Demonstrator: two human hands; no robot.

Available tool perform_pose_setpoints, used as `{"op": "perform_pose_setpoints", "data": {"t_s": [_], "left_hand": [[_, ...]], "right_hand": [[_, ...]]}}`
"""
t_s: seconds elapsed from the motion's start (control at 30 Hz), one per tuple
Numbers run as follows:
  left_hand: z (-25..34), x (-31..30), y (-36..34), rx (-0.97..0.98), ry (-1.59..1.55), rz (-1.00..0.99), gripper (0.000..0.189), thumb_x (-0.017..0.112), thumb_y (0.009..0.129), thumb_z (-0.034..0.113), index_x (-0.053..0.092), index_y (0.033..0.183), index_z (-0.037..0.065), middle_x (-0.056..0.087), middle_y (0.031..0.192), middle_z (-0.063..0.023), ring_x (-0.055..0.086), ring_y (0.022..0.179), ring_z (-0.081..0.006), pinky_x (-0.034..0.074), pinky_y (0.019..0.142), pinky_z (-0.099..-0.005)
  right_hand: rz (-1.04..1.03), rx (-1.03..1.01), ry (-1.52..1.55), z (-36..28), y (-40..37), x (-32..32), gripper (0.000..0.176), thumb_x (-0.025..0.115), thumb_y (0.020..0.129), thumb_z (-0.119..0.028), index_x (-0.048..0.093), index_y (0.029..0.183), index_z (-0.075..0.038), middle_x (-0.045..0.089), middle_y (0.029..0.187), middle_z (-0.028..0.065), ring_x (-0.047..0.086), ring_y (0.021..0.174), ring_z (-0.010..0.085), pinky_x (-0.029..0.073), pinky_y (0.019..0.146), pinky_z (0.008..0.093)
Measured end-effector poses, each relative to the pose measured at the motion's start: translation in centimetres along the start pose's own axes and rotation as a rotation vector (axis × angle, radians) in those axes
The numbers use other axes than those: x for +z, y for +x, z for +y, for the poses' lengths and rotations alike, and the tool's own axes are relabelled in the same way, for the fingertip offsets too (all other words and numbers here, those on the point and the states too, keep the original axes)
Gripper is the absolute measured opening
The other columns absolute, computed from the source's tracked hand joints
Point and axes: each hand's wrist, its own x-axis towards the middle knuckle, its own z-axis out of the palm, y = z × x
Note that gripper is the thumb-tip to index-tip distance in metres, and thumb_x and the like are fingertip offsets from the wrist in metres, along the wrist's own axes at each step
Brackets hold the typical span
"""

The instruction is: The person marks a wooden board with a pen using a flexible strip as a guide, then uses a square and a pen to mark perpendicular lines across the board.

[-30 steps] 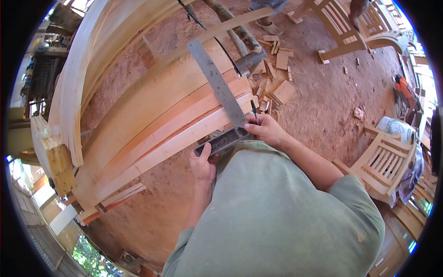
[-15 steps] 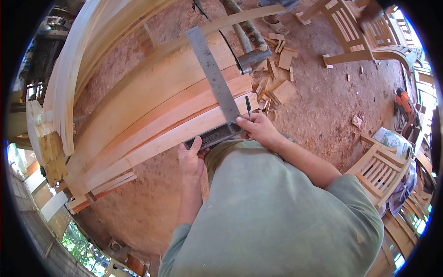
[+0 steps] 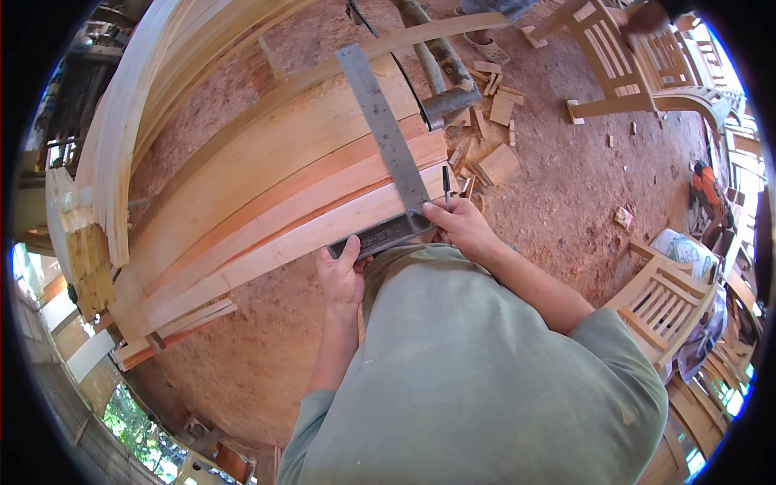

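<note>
A try square [image 3: 386, 133] lies with its flat metal blade across several wooden boards [image 3: 267, 194]. Its dark stock [image 3: 380, 236] sits along the near edge, close to my shirt. My left hand [image 3: 343, 271] grips the stock's left end, thumb on top and fingers mostly hidden underneath. At the corner where blade meets stock, my right hand [image 3: 465, 228] pinches the square. A dark pen [image 3: 446, 184] sticks up from between the fingers of that same hand.
Wood offcuts [image 3: 497, 166] litter the dusty floor beyond the boards. Stacked long planks [image 3: 109, 162] stand at the left. Slatted wooden chairs [image 3: 659, 303] are at the right, and an orange power tool [image 3: 707, 190] lies farther off. Part of another person's foot [image 3: 489, 47] shows at the top.
The view has shifted slightly, so the square and both hands appear a little farther right. Both hands keep their hold on the square.
</note>
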Motion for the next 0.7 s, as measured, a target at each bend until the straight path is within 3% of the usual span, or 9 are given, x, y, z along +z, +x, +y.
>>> {"op": "perform_pose_setpoints", "data": {"t_s": [0.17, 0.23, 0.7], "left_hand": [[0.2, -0.2, -0.1, -0.012, -0.009, -0.063, 0.029, 0.066, 0.098, 0.006, 0.058, 0.125, 0.008, 0.07, 0.111, -0.0074, 0.071, 0.089, -0.0199, 0.058, 0.066, -0.0313], [0.8, 0.9, -0.4, -0.01, -0.019, 0.011, 0.029, 0.066, 0.097, 0.005, 0.057, 0.124, 0.009, 0.07, 0.107, -0.007, 0.071, 0.084, -0.0197, 0.061, 0.064, -0.0312], [0.6, 0.1, -0.2, 0.0, -0.012, -0.011, 0.03, 0.065, 0.098, 0.005, 0.056, 0.126, 0.008, 0.069, 0.111, -0.0076, 0.071, 0.088, -0.019, 0.06, 0.065, -0.0298]], "right_hand": [[0.007, -0.016, 0.001, 1.0, 0.6, 0.4, 0.03, 0.062, 0.103, -0.03, 0.073, 0.105, -0.002, 0.06, 0.075, -0.0055, 0.05, 0.061, 0.0029, 0.041, 0.055, 0.0225], [0.047, -0.023, -0.02, 0.6, 0.5, 0.3, 0.027, 0.062, 0.103, -0.028, 0.072, 0.104, -0.002, 0.06, 0.075, -0.0062, 0.051, 0.06, 0.0029, 0.041, 0.054, 0.0217], [0.003, -0.004, -0.073, 0.0, 0.3, 0.0, 0.029, 0.064, 0.102, -0.029, 0.072, 0.103, -0.002, 0.058, 0.075, -0.0051, 0.054, 0.063, 0.0057, 0.044, 0.057, 0.0228]]}}
